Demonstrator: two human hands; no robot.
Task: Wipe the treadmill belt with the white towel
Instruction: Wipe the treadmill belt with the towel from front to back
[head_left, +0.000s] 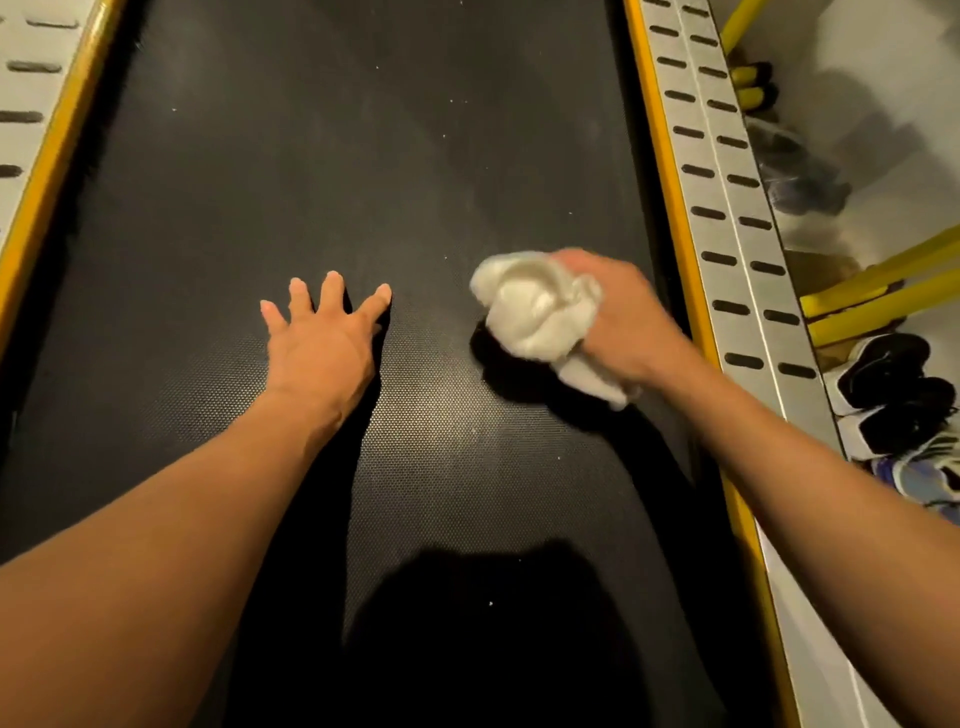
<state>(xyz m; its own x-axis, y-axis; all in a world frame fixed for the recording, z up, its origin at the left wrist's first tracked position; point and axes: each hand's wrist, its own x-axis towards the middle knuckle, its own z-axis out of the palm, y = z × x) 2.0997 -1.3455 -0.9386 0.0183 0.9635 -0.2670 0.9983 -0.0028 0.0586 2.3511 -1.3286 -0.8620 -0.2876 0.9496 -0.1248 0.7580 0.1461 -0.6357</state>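
The black textured treadmill belt (332, 156) fills the middle of the view, dotted with small white specks. My right hand (618, 317) is closed around a bunched white towel (540, 312), which sits just above or on the belt's right half, blurred by motion. My left hand (324, 338) lies flat on the belt to the left of the towel, fingers spread, holding nothing.
Yellow-edged grey side rails with slots run along both sides of the belt, the right rail (727, 197) and the left rail (36, 104). Beyond the right rail are yellow bars (878, 296) and several shoes (904, 400) on the floor.
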